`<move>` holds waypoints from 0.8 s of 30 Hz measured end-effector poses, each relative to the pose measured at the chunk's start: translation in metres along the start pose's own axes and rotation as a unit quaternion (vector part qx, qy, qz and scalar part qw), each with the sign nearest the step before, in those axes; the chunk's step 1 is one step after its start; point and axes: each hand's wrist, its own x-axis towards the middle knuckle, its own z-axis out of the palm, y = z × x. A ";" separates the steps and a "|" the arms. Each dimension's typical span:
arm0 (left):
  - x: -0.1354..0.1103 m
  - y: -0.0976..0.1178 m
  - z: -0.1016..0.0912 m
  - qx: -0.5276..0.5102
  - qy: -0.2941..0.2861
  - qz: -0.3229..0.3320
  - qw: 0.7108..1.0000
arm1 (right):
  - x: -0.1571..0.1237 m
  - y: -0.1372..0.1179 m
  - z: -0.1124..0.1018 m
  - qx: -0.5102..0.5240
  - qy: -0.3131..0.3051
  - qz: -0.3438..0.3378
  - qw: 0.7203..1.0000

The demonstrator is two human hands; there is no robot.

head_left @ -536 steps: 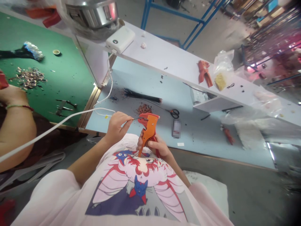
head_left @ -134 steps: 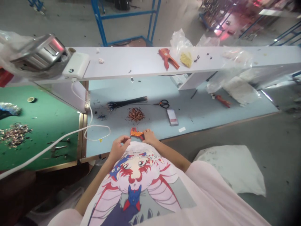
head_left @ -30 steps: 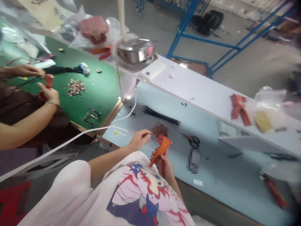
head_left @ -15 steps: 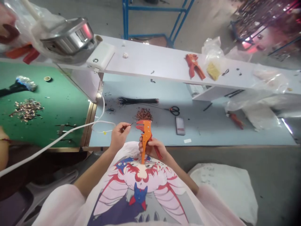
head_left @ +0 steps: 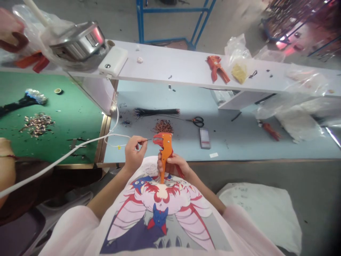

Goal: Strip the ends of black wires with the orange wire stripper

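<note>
My right hand (head_left: 174,165) grips the handles of an orange wire stripper (head_left: 165,147), held upright over the near edge of the light blue table (head_left: 239,138). My left hand (head_left: 134,151) pinches a thin black wire (head_left: 147,140) whose tip points into the stripper's jaws. Behind the tool lie a small pile of reddish stripped bits (head_left: 163,126) and a bundle of black wires (head_left: 156,112).
Scissors (head_left: 197,121) and a small box (head_left: 205,138) lie on the table. A white shelf (head_left: 186,71) carries a second orange stripper (head_left: 216,67), plastic bags and a white power bank (head_left: 113,65). A co-worker's arm (head_left: 6,167) is by the green table (head_left: 66,117) at left.
The view has steadied over the last second. My left hand has brought the wire tip closer to the stripper's jaws; my right hand keeps the tool upright.
</note>
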 end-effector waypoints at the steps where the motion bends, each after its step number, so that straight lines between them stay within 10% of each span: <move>1: -0.001 0.000 0.000 0.005 0.001 0.011 1.000 | -0.001 0.000 0.001 -0.003 0.001 -0.002 1.000; 24: -0.013 0.000 -0.007 0.075 0.059 0.110 0.989 | -0.004 0.005 0.015 -0.077 0.019 -0.012 0.997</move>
